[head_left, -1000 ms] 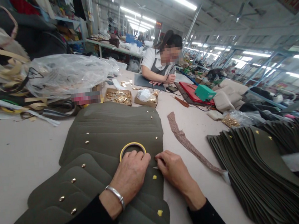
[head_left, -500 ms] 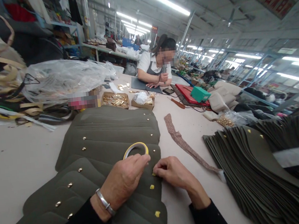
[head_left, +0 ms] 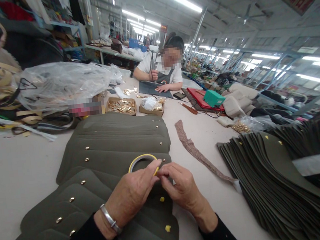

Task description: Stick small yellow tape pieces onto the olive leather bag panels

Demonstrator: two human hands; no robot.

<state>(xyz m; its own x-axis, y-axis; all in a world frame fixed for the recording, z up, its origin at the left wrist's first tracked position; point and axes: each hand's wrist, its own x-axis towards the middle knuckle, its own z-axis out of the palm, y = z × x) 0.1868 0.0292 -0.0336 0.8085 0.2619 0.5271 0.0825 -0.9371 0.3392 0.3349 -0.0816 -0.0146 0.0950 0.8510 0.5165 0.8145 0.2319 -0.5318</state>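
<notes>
My left hand (head_left: 133, 190), with a silver bangle at the wrist, grips a roll of yellow tape (head_left: 134, 162). The fingers of my right hand (head_left: 181, 183) are pinched at the roll's near edge, by my left fingertips; the tape between them is mostly hidden. Both hands are above overlapping olive-green panels (head_left: 112, 133) that bear small gold studs (head_left: 83, 182). A yellow tape piece (head_left: 167, 229) sticks near the right edge of the panels, with another piece (head_left: 162, 199) farther up.
At right stands a fanned stack of olive panels (head_left: 259, 178). A brown fabric strip (head_left: 194, 150) lies between. Behind are a box of gold fittings (head_left: 120, 106), a second box (head_left: 151, 106) and a green box (head_left: 214, 98). Across the table a co-worker (head_left: 161, 68) holds a tool.
My right hand has moved from the panel's edge to the tape roll and now meets my left fingertips. The co-worker has lowered the head and shifted the tool hand to the left.
</notes>
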